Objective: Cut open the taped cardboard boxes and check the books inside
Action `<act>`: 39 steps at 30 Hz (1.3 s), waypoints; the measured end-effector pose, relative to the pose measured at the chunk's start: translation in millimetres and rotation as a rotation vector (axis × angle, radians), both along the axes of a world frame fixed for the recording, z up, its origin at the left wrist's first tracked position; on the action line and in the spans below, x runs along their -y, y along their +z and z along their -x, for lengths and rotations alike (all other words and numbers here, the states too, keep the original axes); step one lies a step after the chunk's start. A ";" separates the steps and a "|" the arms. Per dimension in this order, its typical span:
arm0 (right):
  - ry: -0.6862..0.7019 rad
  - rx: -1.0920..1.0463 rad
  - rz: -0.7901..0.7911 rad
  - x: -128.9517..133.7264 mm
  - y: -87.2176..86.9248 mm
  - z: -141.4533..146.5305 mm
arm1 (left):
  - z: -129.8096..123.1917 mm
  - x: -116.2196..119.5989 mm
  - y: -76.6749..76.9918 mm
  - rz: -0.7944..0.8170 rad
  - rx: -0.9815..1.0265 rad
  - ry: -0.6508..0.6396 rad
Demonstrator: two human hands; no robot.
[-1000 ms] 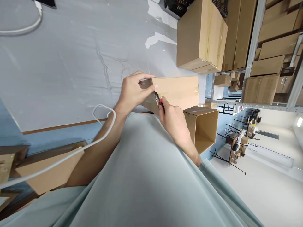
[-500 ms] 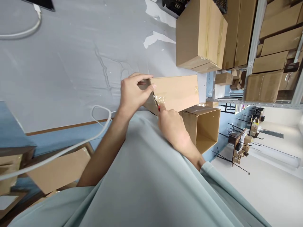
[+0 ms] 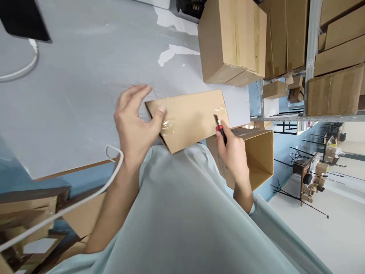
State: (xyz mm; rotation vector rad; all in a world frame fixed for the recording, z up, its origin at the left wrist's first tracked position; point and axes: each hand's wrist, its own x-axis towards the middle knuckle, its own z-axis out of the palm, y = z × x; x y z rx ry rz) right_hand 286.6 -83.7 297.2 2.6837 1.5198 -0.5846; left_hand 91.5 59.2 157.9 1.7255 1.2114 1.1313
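Note:
A small cardboard box [image 3: 189, 118] lies on the grey table in front of me, with shiny tape near both its left and right ends. A narrow dark gap runs along its left edge. My left hand [image 3: 137, 121] is at that end, thumb touching the top face and the other fingers spread off the side, not wrapped round anything. In my right hand [image 3: 235, 152] is a red-and-black utility knife [image 3: 220, 129], its dark tip pointing up over the taped right end. Whether the tip touches the tape I cannot tell.
A large taped carton [image 3: 234, 42] stands at the back right of the grey table [image 3: 85, 83]. Below the table edge at right sits an open carton [image 3: 259, 156]. A white cable [image 3: 74, 207] crosses at left, and a black device [image 3: 24, 19] lies at upper left.
My right hand has moved the utility knife from the box's left edge to its right end. My left hand has loosened and spread its fingers, and the box has turned slightly.

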 end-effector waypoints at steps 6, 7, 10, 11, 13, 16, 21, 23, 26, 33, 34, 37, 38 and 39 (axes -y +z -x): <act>-0.104 0.000 -0.154 3.6 -42.1 -87.0 | -90.2 29.3 27.7 0.004 -0.109 -0.182; -0.092 -0.032 -0.169 3.6 -48.1 -94.5 | -105.5 33.0 26.1 0.011 -0.130 -0.217; -0.042 -0.139 -0.167 1.8 -60.7 -108.6 | -141.2 39.8 15.0 -0.025 -0.214 -0.279; -0.021 -0.171 -0.157 0.2 -63.2 -111.7 | -149.0 40.7 11.1 -0.049 -0.250 -0.292; 0.026 -0.223 -0.131 -4.6 -66.3 -117.5 | -159.2 41.1 5.0 -0.077 -0.316 -0.310; 0.100 -0.271 -0.083 -15.3 -68.5 -127.1 | -165.7 40.1 1.4 -0.037 -0.358 -0.300; 0.199 -0.313 -0.014 -33.3 -70.4 -141.4 | -169.3 38.4 0.2 0.006 -0.443 -0.257; 0.217 -0.309 0.021 -38.3 -69.7 -143.2 | -169.9 38.1 -0.4 0.031 -0.460 -0.249; 0.211 -0.294 0.090 -43.0 -63.0 -140.7 | -169.4 38.1 -0.6 0.035 -0.456 -0.243; 0.282 -0.272 0.213 -58.6 -34.2 -134.6 | -165.6 42.3 -2.1 -0.027 -0.470 -0.236; 0.286 -0.268 0.220 -63.2 -33.4 -135.2 | -165.7 42.8 -2.9 -0.037 -0.468 -0.234; 0.283 -0.257 0.219 -73.1 -35.8 -136.3 | -166.5 43.4 -5.5 -0.045 -0.470 -0.226; 0.291 -0.255 0.208 -72.9 -36.9 -136.0 | -166.7 43.5 -6.2 -0.043 -0.473 -0.225; 0.303 -0.255 0.192 -70.3 -37.7 -135.1 | -167.0 43.7 -6.7 -0.041 -0.474 -0.223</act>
